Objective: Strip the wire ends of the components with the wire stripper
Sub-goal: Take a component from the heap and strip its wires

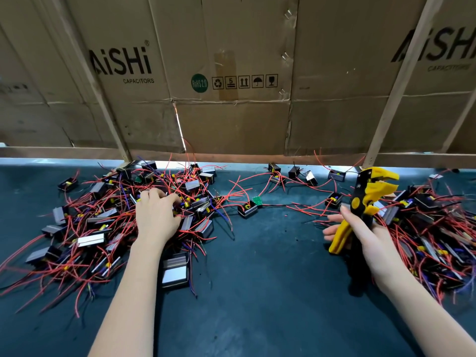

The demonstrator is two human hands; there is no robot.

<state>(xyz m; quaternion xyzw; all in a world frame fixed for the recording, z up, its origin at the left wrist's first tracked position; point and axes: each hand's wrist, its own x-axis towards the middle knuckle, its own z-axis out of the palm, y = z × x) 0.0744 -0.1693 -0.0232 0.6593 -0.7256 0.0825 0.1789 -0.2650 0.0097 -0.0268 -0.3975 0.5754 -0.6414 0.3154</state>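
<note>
A big heap of small black components with red wires (98, 217) lies on the left of the dark table. My left hand (157, 212) reaches into the heap with curled fingers that grip wires near its middle. My right hand (360, 233) holds a yellow and black wire stripper (365, 202) upright by its handles, jaws pointing up and away, nothing in the jaws. A second heap of components (432, 228) lies just right of that hand.
A few loose components (247, 209) with red wires lie between the heaps near the back. A cardboard wall (231, 73) on wooden battens rises along the table's far edge. One component (175, 271) lies near my left forearm.
</note>
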